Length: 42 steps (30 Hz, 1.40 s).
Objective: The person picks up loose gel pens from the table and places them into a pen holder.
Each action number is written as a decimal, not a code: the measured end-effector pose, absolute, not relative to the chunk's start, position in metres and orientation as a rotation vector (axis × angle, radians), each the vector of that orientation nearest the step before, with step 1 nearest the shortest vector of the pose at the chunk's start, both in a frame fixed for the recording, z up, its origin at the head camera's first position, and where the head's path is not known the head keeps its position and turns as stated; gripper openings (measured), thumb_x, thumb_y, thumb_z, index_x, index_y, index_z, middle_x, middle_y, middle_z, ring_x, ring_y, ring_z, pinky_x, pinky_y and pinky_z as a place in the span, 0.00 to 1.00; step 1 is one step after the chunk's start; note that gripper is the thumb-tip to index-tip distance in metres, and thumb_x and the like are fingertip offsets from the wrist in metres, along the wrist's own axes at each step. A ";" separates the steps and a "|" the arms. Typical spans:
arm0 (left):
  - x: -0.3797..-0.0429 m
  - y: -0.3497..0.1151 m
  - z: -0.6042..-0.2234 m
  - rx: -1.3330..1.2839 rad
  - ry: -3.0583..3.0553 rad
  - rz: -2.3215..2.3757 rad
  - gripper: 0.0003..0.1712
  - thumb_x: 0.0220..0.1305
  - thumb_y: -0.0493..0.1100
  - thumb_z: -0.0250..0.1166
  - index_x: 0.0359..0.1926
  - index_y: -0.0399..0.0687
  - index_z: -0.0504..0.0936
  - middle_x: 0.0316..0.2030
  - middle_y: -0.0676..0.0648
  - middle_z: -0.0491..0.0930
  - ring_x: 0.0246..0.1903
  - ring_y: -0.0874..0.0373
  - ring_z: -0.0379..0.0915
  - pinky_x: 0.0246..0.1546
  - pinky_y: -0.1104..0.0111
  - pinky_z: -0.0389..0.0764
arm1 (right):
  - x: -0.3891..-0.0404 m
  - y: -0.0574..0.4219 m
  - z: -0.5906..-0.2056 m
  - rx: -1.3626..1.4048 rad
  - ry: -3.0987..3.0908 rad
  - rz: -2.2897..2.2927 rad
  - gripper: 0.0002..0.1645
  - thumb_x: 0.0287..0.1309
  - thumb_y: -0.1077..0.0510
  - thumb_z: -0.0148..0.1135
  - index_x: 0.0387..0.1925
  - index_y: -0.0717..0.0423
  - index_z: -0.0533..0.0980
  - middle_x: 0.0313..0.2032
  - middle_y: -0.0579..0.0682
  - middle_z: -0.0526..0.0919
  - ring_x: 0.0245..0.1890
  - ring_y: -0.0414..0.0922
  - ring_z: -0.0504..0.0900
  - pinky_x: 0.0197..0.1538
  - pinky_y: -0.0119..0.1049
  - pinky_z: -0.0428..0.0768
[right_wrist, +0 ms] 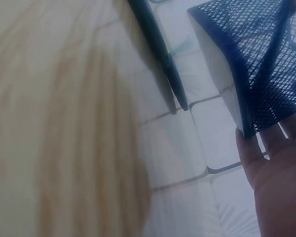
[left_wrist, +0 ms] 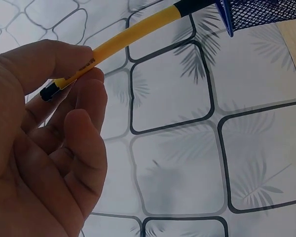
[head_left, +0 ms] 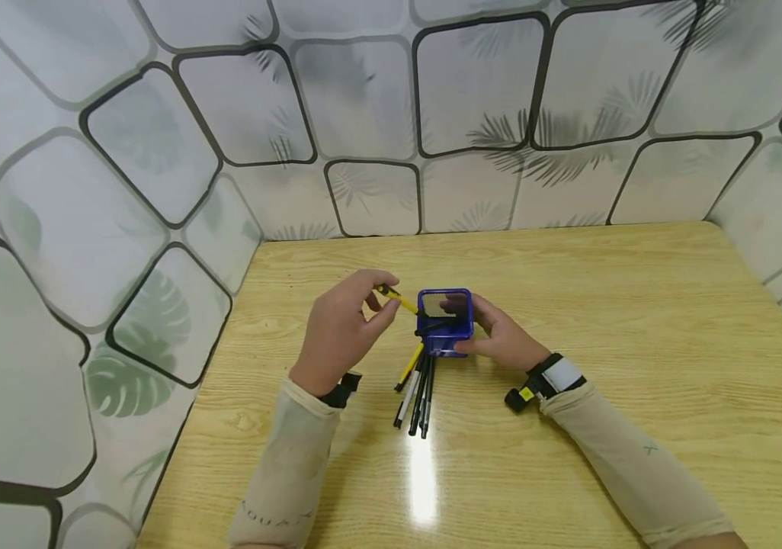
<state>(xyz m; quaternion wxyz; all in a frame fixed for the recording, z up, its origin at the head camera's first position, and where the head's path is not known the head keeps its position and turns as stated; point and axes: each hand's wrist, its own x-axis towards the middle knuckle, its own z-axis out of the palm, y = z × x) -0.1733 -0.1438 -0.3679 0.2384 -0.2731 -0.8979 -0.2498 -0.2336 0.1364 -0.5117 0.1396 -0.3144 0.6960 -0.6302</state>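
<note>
My left hand (head_left: 339,328) pinches a yellow pen (head_left: 406,303) with black ends between thumb and fingers. In the left wrist view, the pen's far black end reaches the rim of a blue mesh pen holder (left_wrist: 229,19). Around the side of that pen holder (head_left: 442,349) my right hand (head_left: 506,338) has its grip, the mouth tilted toward me. A black pen (head_left: 435,327) lies inside it. Fingers of the right hand (right_wrist: 281,182) press on the mesh in the right wrist view.
Just below the holder, several loose pens lie bunched on the wooden table (head_left: 604,305): a yellow pen (head_left: 409,367), a white pen (head_left: 408,398) and black pens (head_left: 420,396). Patterned walls (head_left: 363,91) border the table at the back and sides.
</note>
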 end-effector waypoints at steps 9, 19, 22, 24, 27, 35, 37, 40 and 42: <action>-0.175 -0.143 -0.369 -0.753 -2.485 -0.739 0.13 0.70 0.41 0.70 0.54 0.48 0.84 0.44 0.51 0.87 0.33 0.63 0.82 0.29 0.70 0.80 | -0.235 0.136 -0.515 -0.910 2.018 -1.812 0.46 0.64 0.63 0.71 0.77 0.60 0.58 0.74 0.64 0.65 0.76 0.59 0.62 0.75 0.66 0.51; -0.174 -0.143 -0.370 -0.716 -2.484 -0.869 0.23 0.69 0.46 0.71 0.62 0.49 0.79 0.53 0.50 0.85 0.39 0.58 0.85 0.33 0.66 0.85 | -0.235 0.136 -0.515 -0.917 2.013 -1.806 0.47 0.63 0.64 0.71 0.77 0.61 0.58 0.74 0.59 0.67 0.76 0.59 0.61 0.76 0.65 0.52; -0.175 -0.143 -0.369 -0.701 -2.464 -0.939 0.41 0.66 0.50 0.74 0.74 0.47 0.67 0.68 0.47 0.74 0.54 0.53 0.80 0.46 0.61 0.85 | -0.234 0.136 -0.515 -0.915 2.017 -1.803 0.47 0.63 0.64 0.72 0.77 0.61 0.58 0.74 0.58 0.67 0.76 0.59 0.61 0.76 0.65 0.52; -0.176 -0.144 -0.369 -0.694 -2.443 -0.955 0.49 0.65 0.52 0.75 0.79 0.46 0.59 0.73 0.45 0.66 0.63 0.50 0.72 0.54 0.58 0.82 | -0.233 0.136 -0.515 -0.915 2.020 -1.803 0.47 0.63 0.63 0.72 0.77 0.61 0.58 0.74 0.58 0.67 0.76 0.60 0.61 0.76 0.65 0.52; -0.179 -0.146 -0.370 -0.695 -2.428 -0.916 0.49 0.67 0.50 0.72 0.79 0.43 0.55 0.73 0.42 0.62 0.69 0.48 0.63 0.60 0.56 0.78 | -0.233 0.136 -0.514 -0.902 2.021 -1.808 0.47 0.63 0.62 0.72 0.77 0.61 0.58 0.74 0.58 0.67 0.76 0.60 0.61 0.76 0.64 0.52; -0.183 -0.146 -0.376 -0.559 -2.769 -0.789 0.36 0.72 0.51 0.67 0.74 0.44 0.67 0.70 0.42 0.69 0.70 0.46 0.64 0.67 0.50 0.71 | -0.235 0.140 -0.515 -0.879 2.064 -1.825 0.46 0.63 0.65 0.71 0.76 0.56 0.57 0.74 0.57 0.65 0.77 0.57 0.59 0.77 0.49 0.57; -0.183 -0.145 -0.379 -0.514 -2.911 -0.748 0.29 0.72 0.52 0.67 0.68 0.45 0.75 0.64 0.44 0.76 0.66 0.46 0.70 0.64 0.49 0.74 | -0.238 0.142 -0.518 -0.884 2.093 -1.832 0.46 0.63 0.67 0.70 0.76 0.58 0.57 0.74 0.59 0.65 0.77 0.58 0.59 0.76 0.39 0.59; -0.187 -0.143 -0.387 -0.485 -3.100 -0.659 0.22 0.72 0.53 0.68 0.59 0.46 0.82 0.56 0.45 0.82 0.57 0.48 0.78 0.58 0.52 0.79 | -0.242 0.145 -0.521 -0.869 2.099 -1.864 0.45 0.64 0.69 0.68 0.75 0.61 0.55 0.74 0.62 0.63 0.77 0.59 0.58 0.72 0.26 0.60; -0.191 -0.140 -0.395 -0.489 -3.202 -0.602 0.19 0.71 0.52 0.68 0.55 0.46 0.84 0.52 0.46 0.84 0.52 0.50 0.81 0.54 0.54 0.81 | -0.245 0.148 -0.523 -0.852 2.082 -1.877 0.45 0.65 0.70 0.67 0.75 0.61 0.54 0.74 0.64 0.62 0.77 0.60 0.57 0.70 0.24 0.61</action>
